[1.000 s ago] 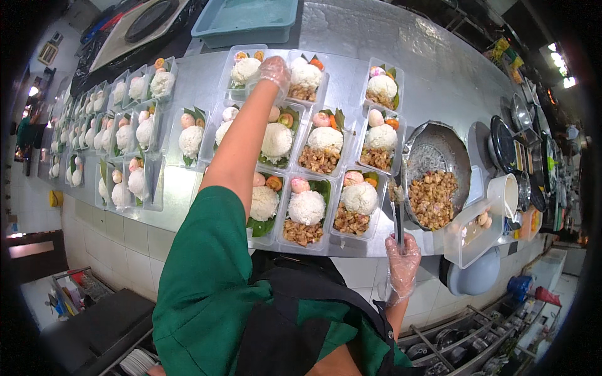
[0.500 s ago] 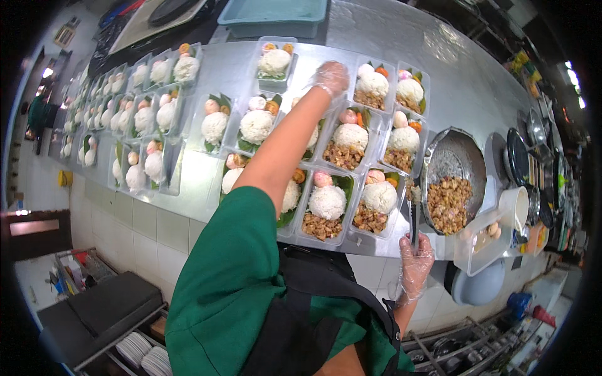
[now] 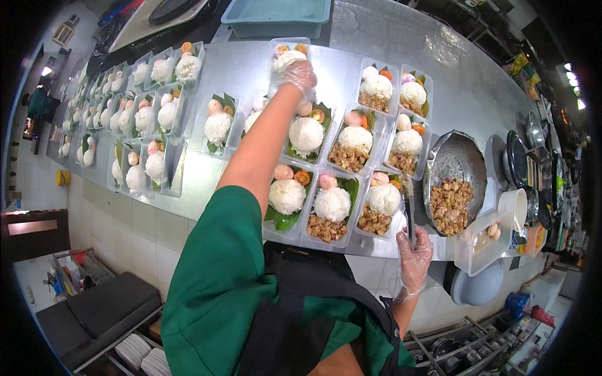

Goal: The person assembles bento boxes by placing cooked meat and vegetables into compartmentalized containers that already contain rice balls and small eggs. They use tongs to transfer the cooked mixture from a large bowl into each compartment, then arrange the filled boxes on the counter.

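Observation:
My left hand (image 3: pixel 295 78), in a clear plastic glove, reaches across the table and grips the near end of a clear meal container (image 3: pixel 290 56) with rice and egg. Its fingertips are partly hidden. At the table's front edge my gloved right hand (image 3: pixel 414 260) is closed around the handle of a serving spoon (image 3: pixel 410 216), its food-coated end up beside the pan. Left of that spoon, several containers hold rice, egg and leaf with chopped brown meat, such as one container (image 3: pixel 379 203). A nearby container (image 3: pixel 286 197) has rice but no meat.
A large metal pan (image 3: pixel 454 182) of chopped meat stands to the right. Beside it are a clear tub (image 3: pixel 480 244) with eggs and a white round container (image 3: pixel 513 207). A blue-grey basin (image 3: pixel 276 19) sits at the back. Many filled containers (image 3: pixel 144 119) line the left.
My left hand has moved left from the gap on the table onto the back container, which has shifted slightly right. My right hand still holds the spoon in nearly the same place.

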Motion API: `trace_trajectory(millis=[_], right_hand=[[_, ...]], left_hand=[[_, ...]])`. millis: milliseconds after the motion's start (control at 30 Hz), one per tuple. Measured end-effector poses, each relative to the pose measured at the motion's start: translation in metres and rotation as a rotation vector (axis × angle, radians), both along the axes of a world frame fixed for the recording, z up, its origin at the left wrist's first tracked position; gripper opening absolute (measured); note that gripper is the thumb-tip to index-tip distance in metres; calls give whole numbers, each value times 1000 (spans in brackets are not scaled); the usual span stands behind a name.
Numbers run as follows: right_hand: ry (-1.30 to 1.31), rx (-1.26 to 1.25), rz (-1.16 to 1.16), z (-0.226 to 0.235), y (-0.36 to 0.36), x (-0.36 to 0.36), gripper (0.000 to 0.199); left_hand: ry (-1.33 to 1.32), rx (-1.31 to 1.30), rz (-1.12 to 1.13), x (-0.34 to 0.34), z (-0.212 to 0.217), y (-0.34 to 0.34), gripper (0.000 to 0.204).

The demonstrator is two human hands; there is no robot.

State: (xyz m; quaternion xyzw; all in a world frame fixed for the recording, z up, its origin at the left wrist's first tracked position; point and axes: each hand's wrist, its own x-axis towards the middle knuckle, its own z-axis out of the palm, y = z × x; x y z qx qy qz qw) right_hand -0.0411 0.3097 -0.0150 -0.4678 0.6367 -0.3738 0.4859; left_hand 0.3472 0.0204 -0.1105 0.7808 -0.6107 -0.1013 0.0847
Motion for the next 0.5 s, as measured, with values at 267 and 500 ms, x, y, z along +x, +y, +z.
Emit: trace_trajectory(millis=[267, 500], right_hand=[[134, -63, 8, 6, 6, -1, 22], [71, -154, 3, -2, 4, -10, 19]], left_hand=[[22, -18, -218, -62, -9, 11, 24], [118, -259, -255, -65, 17, 78, 28]])
